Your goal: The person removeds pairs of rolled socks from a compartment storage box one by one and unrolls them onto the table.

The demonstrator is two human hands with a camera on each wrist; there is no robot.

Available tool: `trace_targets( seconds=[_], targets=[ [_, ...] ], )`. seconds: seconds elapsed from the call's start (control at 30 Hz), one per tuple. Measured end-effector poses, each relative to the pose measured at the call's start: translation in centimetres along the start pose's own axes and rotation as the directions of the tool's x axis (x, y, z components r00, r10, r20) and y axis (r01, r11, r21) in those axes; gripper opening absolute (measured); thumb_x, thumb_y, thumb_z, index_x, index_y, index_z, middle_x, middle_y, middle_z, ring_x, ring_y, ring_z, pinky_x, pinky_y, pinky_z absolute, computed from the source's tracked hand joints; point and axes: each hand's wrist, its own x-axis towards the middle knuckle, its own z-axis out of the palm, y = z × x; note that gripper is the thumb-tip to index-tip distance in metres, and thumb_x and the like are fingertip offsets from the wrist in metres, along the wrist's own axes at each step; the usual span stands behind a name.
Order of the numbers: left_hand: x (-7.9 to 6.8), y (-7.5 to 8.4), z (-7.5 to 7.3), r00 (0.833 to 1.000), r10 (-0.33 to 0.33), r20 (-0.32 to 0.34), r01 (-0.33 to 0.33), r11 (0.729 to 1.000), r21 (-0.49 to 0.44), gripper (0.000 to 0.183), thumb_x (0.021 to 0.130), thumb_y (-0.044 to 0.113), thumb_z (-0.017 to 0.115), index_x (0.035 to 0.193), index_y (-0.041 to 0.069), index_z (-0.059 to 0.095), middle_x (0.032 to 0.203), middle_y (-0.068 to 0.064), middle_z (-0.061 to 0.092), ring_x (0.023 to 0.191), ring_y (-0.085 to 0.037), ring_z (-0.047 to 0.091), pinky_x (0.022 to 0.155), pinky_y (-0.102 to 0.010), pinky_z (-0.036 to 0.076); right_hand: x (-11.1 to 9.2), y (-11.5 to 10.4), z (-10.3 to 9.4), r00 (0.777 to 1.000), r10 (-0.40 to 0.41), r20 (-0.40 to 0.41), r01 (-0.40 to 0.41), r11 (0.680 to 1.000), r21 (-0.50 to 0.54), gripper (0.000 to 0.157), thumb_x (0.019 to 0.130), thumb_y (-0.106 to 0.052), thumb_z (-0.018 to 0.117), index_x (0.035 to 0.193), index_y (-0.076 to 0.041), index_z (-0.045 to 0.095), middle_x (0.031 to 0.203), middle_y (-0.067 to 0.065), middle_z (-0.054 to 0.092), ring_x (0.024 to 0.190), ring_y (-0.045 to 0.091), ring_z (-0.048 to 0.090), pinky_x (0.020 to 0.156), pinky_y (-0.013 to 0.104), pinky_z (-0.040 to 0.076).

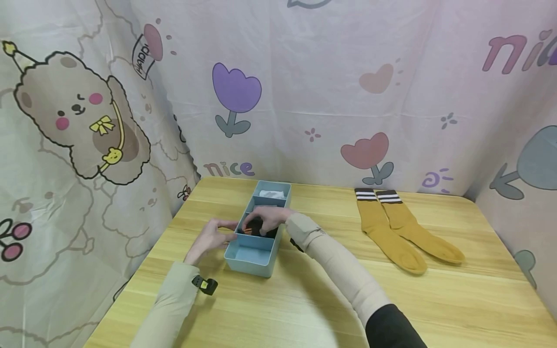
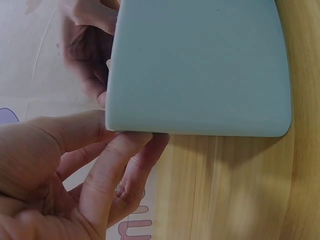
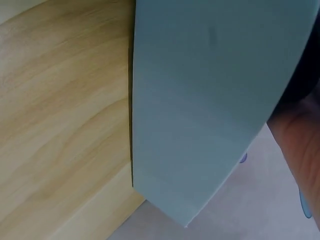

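A long light-blue divided box (image 1: 250,267) stands on the table, its length running away from me. My right hand (image 1: 270,218) reaches into a middle compartment from above. Its fingers and thumb grip a dark bundle with orange stripes (image 1: 254,225), partly hidden under the hand. In the right wrist view the box's side wall (image 3: 200,100) fills most of the picture, with part of the hand at the right edge. My left hand (image 1: 212,240) touches the box's left side; in the left wrist view its extended fingers (image 2: 107,172) rest at the rim corner and side.
A white folded item (image 1: 271,195) lies in the far compartment. The nearest compartment (image 1: 249,252) shows its bare bottom. A pair of mustard-yellow socks (image 1: 387,237) with black-and-white striped cuffs lies flat at the right. A printed curtain (image 1: 304,87) hangs behind the wooden table (image 1: 330,299).
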Motion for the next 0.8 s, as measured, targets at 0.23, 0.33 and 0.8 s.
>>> trace_targets(
  seconds=[0.23, 0.33, 0.8],
  targets=[
    [-0.1, 0.2, 0.1, 0.999, 0.053, 0.000, -0.053, 0.997, 0.054, 0.042, 0.089, 0.003, 0.069, 0.130, -0.004, 0.064, 0.123, -0.026, 0.065, 0.105, -0.028, 0.066, 0.082, -0.041, 0.061, -1.0, -0.2, -0.6, 0.998, 0.010, -0.064, -0.004, 0.995, 0.096, 0.054, 0.078, 0.011, 0.068, 0.125, -0.015, 0.068, 0.133, 0.006, 0.064, 0.107, 0.015, 0.053, 0.093, 0.024, 0.046],
    [-0.3, 0.2, -0.2, 0.998, 0.068, -0.004, -0.068, 0.995, 0.067, 0.041, 0.088, 0.002, 0.070, 0.128, -0.005, 0.065, 0.121, -0.027, 0.066, 0.105, -0.030, 0.067, 0.080, -0.039, 0.062, -1.4, -0.3, -1.0, 0.996, -0.022, -0.089, 0.032, 0.992, 0.120, 0.055, 0.079, 0.011, 0.067, 0.127, -0.015, 0.067, 0.136, 0.007, 0.063, 0.111, 0.016, 0.054, 0.095, 0.025, 0.046],
    [-0.6, -0.8, -1.6, 0.999, 0.027, -0.022, -0.026, 0.999, 0.038, 0.045, 0.088, -0.001, 0.067, 0.131, -0.011, 0.059, 0.121, -0.033, 0.063, 0.091, -0.028, 0.073, 0.080, -0.041, 0.062, -7.2, 2.3, -2.9, 0.985, -0.032, -0.167, 0.070, 0.971, 0.229, 0.057, 0.073, 0.012, 0.062, 0.125, -0.012, 0.066, 0.132, 0.013, 0.063, 0.111, 0.020, 0.057, 0.090, 0.029, 0.053]
  ],
)
